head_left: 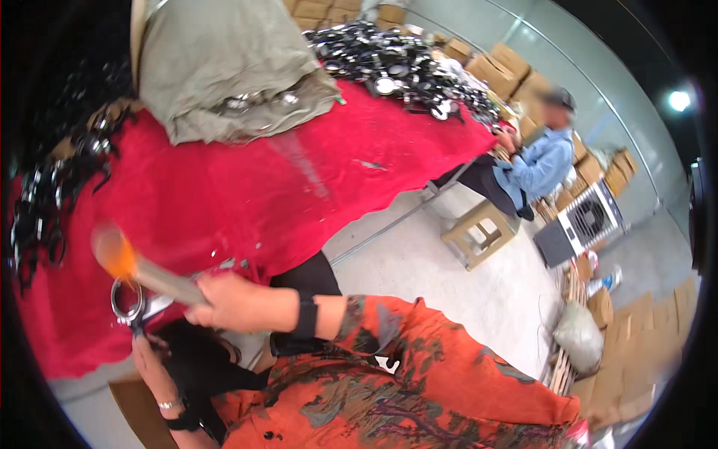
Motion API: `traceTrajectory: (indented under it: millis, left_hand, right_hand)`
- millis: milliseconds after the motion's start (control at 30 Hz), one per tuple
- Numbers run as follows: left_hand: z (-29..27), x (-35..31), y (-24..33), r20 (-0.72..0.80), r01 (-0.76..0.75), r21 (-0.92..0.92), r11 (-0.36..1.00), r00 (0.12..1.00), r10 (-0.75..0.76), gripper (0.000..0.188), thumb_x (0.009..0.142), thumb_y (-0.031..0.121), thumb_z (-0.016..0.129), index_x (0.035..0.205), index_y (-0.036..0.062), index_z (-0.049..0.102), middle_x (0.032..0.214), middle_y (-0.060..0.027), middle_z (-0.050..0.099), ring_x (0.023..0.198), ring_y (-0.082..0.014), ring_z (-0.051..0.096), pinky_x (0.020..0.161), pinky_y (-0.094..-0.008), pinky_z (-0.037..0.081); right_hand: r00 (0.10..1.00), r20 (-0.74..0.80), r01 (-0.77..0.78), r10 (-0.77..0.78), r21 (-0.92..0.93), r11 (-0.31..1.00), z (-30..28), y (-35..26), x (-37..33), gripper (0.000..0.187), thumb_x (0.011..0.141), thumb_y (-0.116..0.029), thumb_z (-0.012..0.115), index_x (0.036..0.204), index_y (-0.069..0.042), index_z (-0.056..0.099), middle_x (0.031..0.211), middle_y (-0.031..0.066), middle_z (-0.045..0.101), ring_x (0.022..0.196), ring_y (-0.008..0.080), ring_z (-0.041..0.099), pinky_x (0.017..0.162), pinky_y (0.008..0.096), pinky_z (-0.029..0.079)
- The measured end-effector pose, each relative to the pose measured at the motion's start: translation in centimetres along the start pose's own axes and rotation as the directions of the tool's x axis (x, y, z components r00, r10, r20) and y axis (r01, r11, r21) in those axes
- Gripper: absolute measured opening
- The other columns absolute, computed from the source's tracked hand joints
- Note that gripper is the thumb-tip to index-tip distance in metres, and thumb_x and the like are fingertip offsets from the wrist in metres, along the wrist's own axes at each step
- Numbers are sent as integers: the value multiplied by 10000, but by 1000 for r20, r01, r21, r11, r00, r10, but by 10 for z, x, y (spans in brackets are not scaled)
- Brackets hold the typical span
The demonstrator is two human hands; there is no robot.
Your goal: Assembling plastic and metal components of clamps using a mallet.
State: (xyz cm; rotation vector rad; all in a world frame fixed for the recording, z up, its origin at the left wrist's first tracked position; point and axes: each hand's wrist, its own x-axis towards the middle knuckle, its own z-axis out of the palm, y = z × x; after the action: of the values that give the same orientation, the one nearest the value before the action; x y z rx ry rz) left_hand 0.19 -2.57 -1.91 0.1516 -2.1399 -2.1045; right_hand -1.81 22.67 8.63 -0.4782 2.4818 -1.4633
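My right hand [235, 301] is closed round the pale handle of a mallet [170, 283]. The mallet's orange-and-pale head is blurred and tilts up to the left, above the ring in my other hand. Lower left, my left hand [151, 363] grips a metal ring with a black handle [129, 303], which looks like a portafilter. The ring stands up at the near edge of the red-covered table [217, 187]. Beside it is a flat silvery piece [157, 305], partly hidden by the mallet handle.
Black-handled metal parts [56, 194] lie in a heap at left; another pile [389, 67] covers the far end. A grey-green cloth sack [224, 60] holds shiny parts. Across the table, a person in blue [542, 165] sits near a stool [479, 232] and an air cooler [583, 224].
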Motion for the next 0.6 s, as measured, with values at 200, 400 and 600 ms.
traceTrajectory:
  millis: [200,400,600]
  left_hand:
    - [-6,10,-21,-11,-2,-30,1000,1000,2,355,1000,394,414,886,75,520,768,-8,535,678,-89,509,584,-226,400]
    - [-2,14,-23,-8,14,-48,999,1000,-14,353,997,410,425,935,74,515,792,-5,519,699,-91,501,604,-230,405]
    - [-9,10,-18,-49,62,-28,998,997,-63,377,995,430,412,936,72,514,787,-13,520,680,-100,490,614,-235,398]
  right_hand:
    - [948,109,-318,300,232,919,-18,7,-27,454,864,-370,640,945,53,499,694,209,586,654,302,626,589,399,474]
    - [993,-118,-10,29,161,987,21,54,-38,417,849,-322,657,905,61,505,716,201,614,634,285,629,550,389,472]
    - [995,-99,15,2,172,985,2,40,-42,433,838,-330,668,894,66,501,752,230,628,698,340,640,602,407,473]
